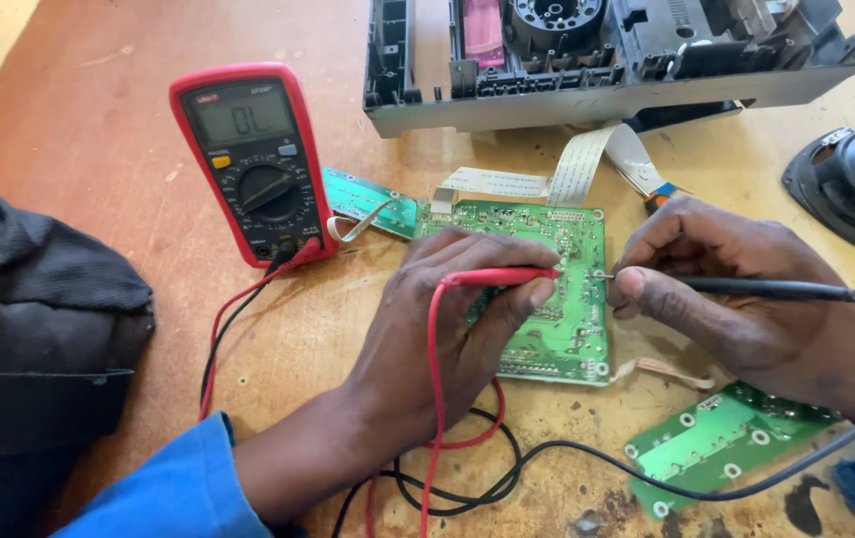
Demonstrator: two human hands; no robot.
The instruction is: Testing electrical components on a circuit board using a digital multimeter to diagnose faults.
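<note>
Nearest: small green board [716,443] lies on the counter [89,130] by the R wrist, w/ red & black leads looping in front. Left hand [447,319] is closed round the red probe [502,276], tip on the main green circuit board [562,299] flat at mid-counter. Right hand [736,289] pinches the black probe [746,288], tip touching the same board. Beyond, L: red multimeter [251,159], leads plugged in. Farthest: opened grey chassis [607,60]; black speaker [851,184] far R.
</note>
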